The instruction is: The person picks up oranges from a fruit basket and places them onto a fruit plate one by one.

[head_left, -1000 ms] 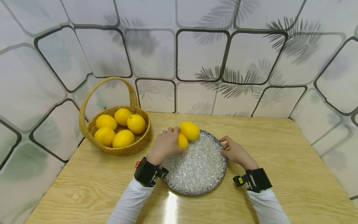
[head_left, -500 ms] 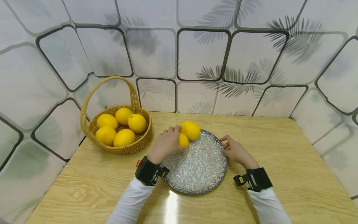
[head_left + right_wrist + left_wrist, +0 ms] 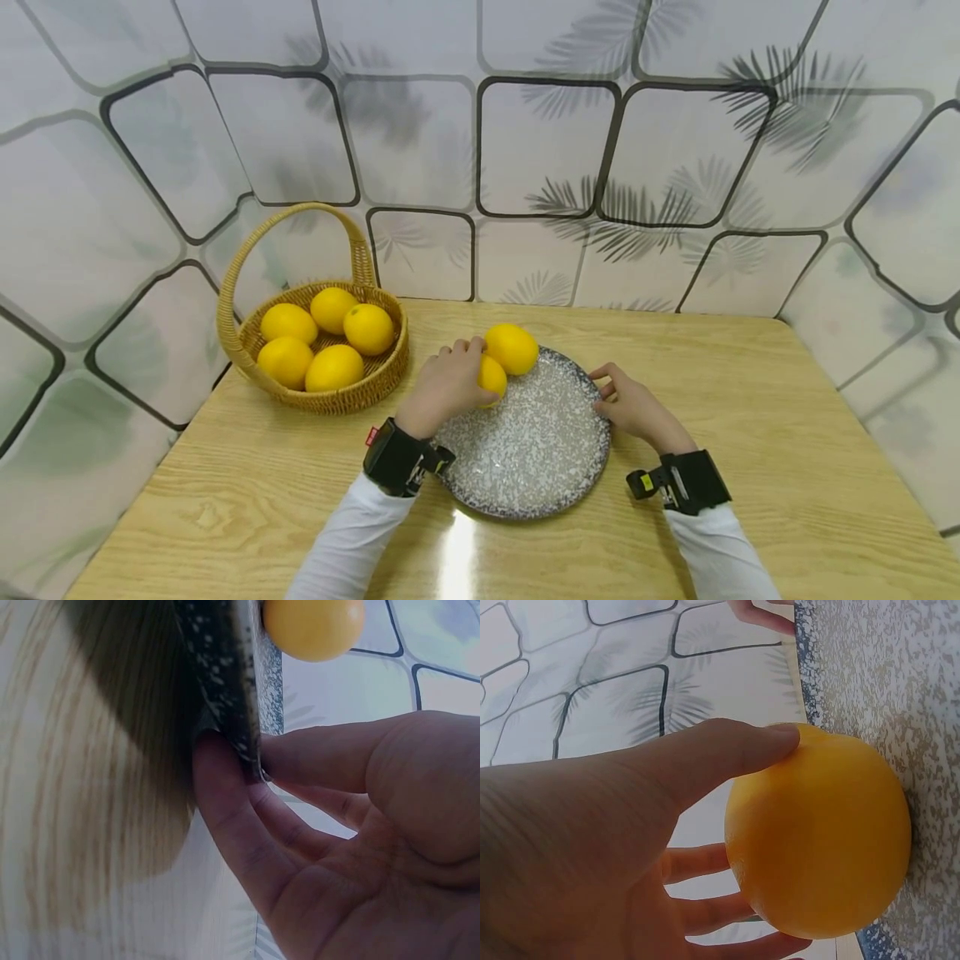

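One plate, wood-grain table, leaf-patterned walls

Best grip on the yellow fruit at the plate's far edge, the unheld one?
Probably round its widest sides, from above and right: the unheld yellow fruit is rounded, its top exposed, while the left hand crowds its near left.

On the table, toward the back left, a basket with five fruits in it. Right of the basket and a little nearer the front, a plate. On the plate's far left part, a near fruit in the left hand; just behind that and slightly to the right, at the plate's edge, a far fruit. At the plate's right rim, touching it, the right hand. Behind the table, a wall.
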A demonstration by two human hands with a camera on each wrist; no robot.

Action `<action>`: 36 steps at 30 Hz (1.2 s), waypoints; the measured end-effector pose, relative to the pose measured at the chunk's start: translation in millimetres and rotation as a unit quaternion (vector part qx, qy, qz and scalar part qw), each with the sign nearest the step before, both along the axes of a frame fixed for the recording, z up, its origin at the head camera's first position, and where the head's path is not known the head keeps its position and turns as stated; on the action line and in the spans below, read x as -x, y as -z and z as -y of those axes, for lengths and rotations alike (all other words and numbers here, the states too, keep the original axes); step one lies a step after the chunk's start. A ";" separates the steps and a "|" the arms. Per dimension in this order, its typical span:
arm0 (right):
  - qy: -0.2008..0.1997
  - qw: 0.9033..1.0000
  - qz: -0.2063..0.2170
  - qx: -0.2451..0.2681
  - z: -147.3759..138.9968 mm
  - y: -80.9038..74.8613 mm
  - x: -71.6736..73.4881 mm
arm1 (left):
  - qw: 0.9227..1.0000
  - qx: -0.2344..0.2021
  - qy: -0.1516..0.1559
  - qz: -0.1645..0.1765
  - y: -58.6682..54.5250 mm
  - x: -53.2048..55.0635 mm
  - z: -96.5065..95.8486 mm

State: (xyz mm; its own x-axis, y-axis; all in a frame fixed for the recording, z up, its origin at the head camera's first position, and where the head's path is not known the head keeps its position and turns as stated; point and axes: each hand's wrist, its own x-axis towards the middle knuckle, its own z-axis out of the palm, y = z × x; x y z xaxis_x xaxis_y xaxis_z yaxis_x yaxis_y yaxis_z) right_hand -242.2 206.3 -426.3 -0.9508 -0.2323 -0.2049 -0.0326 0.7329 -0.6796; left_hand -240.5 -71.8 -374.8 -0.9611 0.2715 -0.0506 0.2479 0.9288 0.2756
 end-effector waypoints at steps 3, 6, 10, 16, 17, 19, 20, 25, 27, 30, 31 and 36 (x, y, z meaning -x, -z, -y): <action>0.001 1.000 0.002 0.000 -0.5 1.2 0.1 | 1.000 -0.002 -0.001 0.001 0.4 0.1 0.1; 0.000 1.000 0.000 -0.001 -0.8 1.8 0.2 | 1.000 0.001 -0.001 -0.001 0.9 0.7 0.3; -0.001 1.000 0.003 0.002 -0.6 1.4 0.1 | 1.000 0.004 0.000 -0.003 0.0 1.4 1.0; -0.002 1.000 0.003 0.001 -0.6 2.2 0.2 | 1.000 0.003 -0.002 -0.019 -6.6 -1.9 2.6; -0.002 1.000 0.001 0.001 -0.6 2.3 0.3 | 1.000 0.000 -0.003 -0.024 -8.2 -2.5 2.7; -0.002 1.000 0.000 0.001 -0.5 2.4 0.5 | 0.999 -0.007 -0.007 -0.035 -11.9 -3.4 3.3; -0.002 1.000 0.000 0.001 -0.5 2.4 0.7 | 0.999 -0.011 -0.011 -0.037 -14.1 -3.7 3.8; -0.001 1.000 0.001 0.002 -0.1 2.0 0.8 | 0.998 -0.034 -0.031 -0.046 -28.0 -6.6 10.4; -0.001 1.000 -0.002 0.001 0.1 2.0 0.9 | 0.997 -0.042 -0.039 -0.054 -34.0 -7.6 15.2; -0.004 1.000 -0.006 -0.002 -0.1 2.3 1.3 | 0.995 -0.055 -0.051 -0.073 -42.7 -9.3 24.7; -0.005 1.000 -0.007 -0.002 -0.3 2.5 1.4 | 0.993 -0.059 -0.055 -0.082 -45.6 -9.9 28.4; -0.003 1.000 -0.010 -0.005 -0.8 3.7 1.9 | 0.985 -0.084 -0.086 -0.126 -59.5 -12.2 49.9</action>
State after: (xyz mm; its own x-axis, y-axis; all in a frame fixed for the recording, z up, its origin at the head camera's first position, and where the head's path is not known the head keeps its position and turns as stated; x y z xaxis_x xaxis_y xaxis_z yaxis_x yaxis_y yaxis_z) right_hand -244.1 207.1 -430.0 -0.9534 -0.2359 -0.1883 -0.0506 0.7400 -0.6707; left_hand -228.3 -121.6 -315.3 -0.9699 0.0889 0.2268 0.1718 0.9095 0.3785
